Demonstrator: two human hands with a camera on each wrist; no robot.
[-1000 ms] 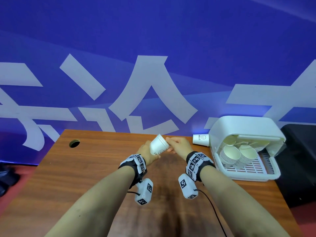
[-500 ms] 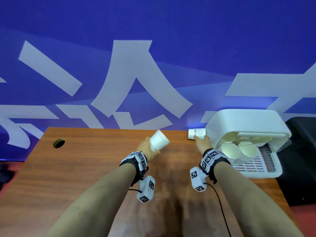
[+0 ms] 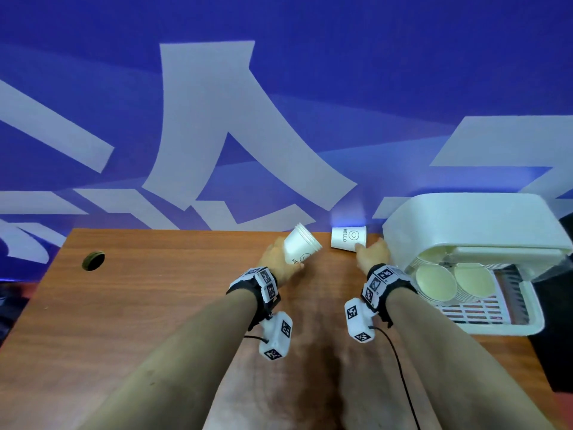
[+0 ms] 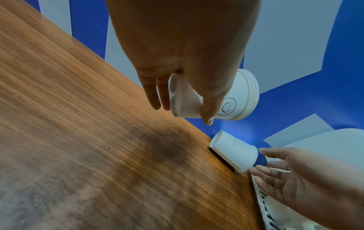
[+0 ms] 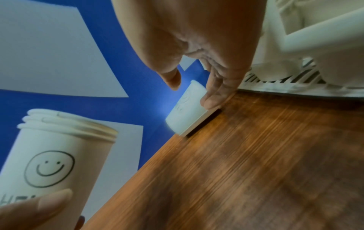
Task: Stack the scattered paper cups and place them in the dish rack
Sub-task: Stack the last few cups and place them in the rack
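My left hand [image 3: 276,262] grips a tilted stack of white paper cups [image 3: 299,248] above the table, thumb across the smiley print [image 4: 226,107]. A single white cup [image 3: 348,238] lies on its side at the table's far edge, next to the dish rack [image 3: 496,327]. My right hand [image 3: 370,254] reaches it with fingers straight and spread. Its fingertips [image 5: 210,102] touch the cup near its rim, and the thumb hovers apart from the cup [image 5: 185,115]. Two cup stacks [image 3: 435,282] lie inside the rack under its raised lid.
The wooden table [image 3: 155,305] has a round cable hole [image 3: 93,260] at its far left. A blue wall with white shapes rises straight behind the far edge. The white rack lid [image 3: 477,225] overhangs at the right, and a dark object [image 3: 558,352] sits beyond the table's right side.
My right hand has let go of the stack's rim and moved right to the lone cup beside the rack. My left hand keeps holding the stack, shifted slightly.
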